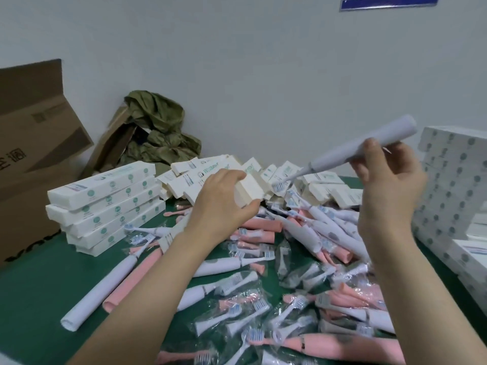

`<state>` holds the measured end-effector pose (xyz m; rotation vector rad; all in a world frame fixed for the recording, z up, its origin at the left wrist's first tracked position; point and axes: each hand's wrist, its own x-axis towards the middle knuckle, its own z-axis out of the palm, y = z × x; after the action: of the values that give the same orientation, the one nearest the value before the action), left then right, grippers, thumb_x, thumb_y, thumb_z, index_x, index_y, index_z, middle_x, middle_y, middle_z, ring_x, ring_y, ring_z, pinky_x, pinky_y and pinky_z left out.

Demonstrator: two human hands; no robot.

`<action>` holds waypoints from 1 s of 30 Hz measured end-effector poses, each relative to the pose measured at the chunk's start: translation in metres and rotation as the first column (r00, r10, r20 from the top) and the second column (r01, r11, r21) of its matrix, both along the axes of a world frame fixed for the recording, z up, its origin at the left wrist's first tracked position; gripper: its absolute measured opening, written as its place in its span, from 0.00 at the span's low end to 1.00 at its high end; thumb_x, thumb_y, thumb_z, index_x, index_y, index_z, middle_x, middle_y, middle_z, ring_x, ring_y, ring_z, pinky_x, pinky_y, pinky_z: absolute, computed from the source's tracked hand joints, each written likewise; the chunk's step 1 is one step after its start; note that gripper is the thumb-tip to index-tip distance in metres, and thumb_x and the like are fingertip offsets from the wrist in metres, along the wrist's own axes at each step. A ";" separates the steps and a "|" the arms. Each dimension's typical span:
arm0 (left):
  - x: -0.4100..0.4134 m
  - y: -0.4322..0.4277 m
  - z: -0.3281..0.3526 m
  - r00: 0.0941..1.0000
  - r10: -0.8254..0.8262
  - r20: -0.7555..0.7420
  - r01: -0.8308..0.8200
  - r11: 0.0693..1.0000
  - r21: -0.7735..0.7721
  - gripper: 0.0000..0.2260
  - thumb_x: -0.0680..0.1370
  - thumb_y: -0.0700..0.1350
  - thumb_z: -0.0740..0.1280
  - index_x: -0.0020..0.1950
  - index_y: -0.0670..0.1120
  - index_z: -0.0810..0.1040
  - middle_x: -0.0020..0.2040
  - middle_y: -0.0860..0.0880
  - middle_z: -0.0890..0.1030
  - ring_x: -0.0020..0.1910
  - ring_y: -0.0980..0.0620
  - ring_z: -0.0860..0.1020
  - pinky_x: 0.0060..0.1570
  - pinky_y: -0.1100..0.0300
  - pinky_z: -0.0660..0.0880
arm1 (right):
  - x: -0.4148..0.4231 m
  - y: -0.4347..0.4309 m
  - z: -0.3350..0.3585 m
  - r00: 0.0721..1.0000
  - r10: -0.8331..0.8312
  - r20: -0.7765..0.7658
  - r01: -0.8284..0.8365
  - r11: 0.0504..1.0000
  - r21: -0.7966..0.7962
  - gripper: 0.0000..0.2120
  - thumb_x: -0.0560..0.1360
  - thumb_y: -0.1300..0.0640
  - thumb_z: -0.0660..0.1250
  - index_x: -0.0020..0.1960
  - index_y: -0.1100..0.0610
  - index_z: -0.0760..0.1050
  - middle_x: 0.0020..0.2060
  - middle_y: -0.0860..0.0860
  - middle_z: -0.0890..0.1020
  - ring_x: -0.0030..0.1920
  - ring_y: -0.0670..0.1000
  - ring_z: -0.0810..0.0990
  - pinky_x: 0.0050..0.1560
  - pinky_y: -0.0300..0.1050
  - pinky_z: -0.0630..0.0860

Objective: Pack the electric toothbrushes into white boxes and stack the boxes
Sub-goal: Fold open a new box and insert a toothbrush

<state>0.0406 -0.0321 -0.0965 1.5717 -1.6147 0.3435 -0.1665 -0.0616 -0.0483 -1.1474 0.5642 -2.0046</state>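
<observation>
At frame centre my left hand (224, 204) grips a box (249, 192); upper right, my right hand (387, 180) pinches a toothbrush (361, 151).

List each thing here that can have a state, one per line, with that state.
left hand: grips white box
right hand: holds white toothbrush
white box: held over the heap
white toothbrush: in the air, tilted, brush head down
left stack of boxes: closed, stacked flat
rear boxes: loose heap
loose toothbrushes: lying unpacked
cardboard carton: flaps open
</observation>
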 end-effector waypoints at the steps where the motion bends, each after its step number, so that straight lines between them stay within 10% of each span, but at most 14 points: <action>1: -0.001 -0.003 -0.002 1.000 0.008 -0.012 -0.008 1.000 0.023 0.23 0.70 0.50 0.73 0.62 0.44 0.76 0.58 0.49 0.77 0.59 0.49 0.72 0.55 0.66 0.61 | 0.000 0.001 0.000 0.999 -0.002 0.035 0.002 1.000 -0.001 0.02 0.77 0.61 0.66 0.50 0.60 0.76 0.42 0.48 0.82 0.48 0.46 0.82 0.50 0.37 0.78; 9: -0.025 -0.011 0.003 0.991 -0.085 -0.101 0.089 0.995 0.036 0.22 0.69 0.51 0.71 0.62 0.47 0.75 0.57 0.52 0.76 0.57 0.53 0.71 0.53 0.63 0.63 | 0.023 0.002 -0.010 0.996 0.030 -0.085 -0.018 0.990 0.137 0.03 0.76 0.61 0.68 0.49 0.57 0.76 0.43 0.49 0.82 0.46 0.46 0.82 0.51 0.42 0.78; 15: -0.033 -0.003 0.013 0.967 -0.146 -0.207 0.151 0.989 0.005 0.23 0.67 0.52 0.73 0.60 0.51 0.75 0.53 0.57 0.74 0.49 0.61 0.68 0.43 0.70 0.62 | 0.040 0.012 -0.025 0.915 0.009 -0.404 -0.007 1.000 0.006 0.27 0.73 0.61 0.71 0.65 0.44 0.64 0.50 0.45 0.78 0.39 0.44 0.82 0.43 0.37 0.78; 25: -0.012 0.013 0.031 0.924 -0.203 -0.324 0.208 0.978 -0.017 0.22 0.65 0.47 0.73 0.56 0.56 0.71 0.55 0.58 0.74 0.51 0.61 0.73 0.44 0.74 0.67 | 0.064 0.017 -0.022 0.574 -0.535 -0.620 0.114 0.801 -0.587 0.05 0.68 0.65 0.74 0.43 0.64 0.81 0.43 0.57 0.74 0.39 0.51 0.71 0.40 0.32 0.66; 30: -0.002 0.019 0.023 0.948 -0.167 -0.270 0.175 0.985 0.005 0.23 0.67 0.42 0.73 0.60 0.51 0.73 0.58 0.56 0.74 0.56 0.60 0.70 0.49 0.79 0.63 | 0.067 0.021 -0.038 0.580 -0.344 -0.738 -0.003 0.906 -0.424 0.05 0.75 0.61 0.68 0.42 0.60 0.82 0.39 0.50 0.72 0.37 0.42 0.69 0.40 0.29 0.65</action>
<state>0.0389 -0.0133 -0.0733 1.4186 -1.5334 0.0111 -0.0997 -0.0410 -0.0861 -2.3875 0.7571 -1.6863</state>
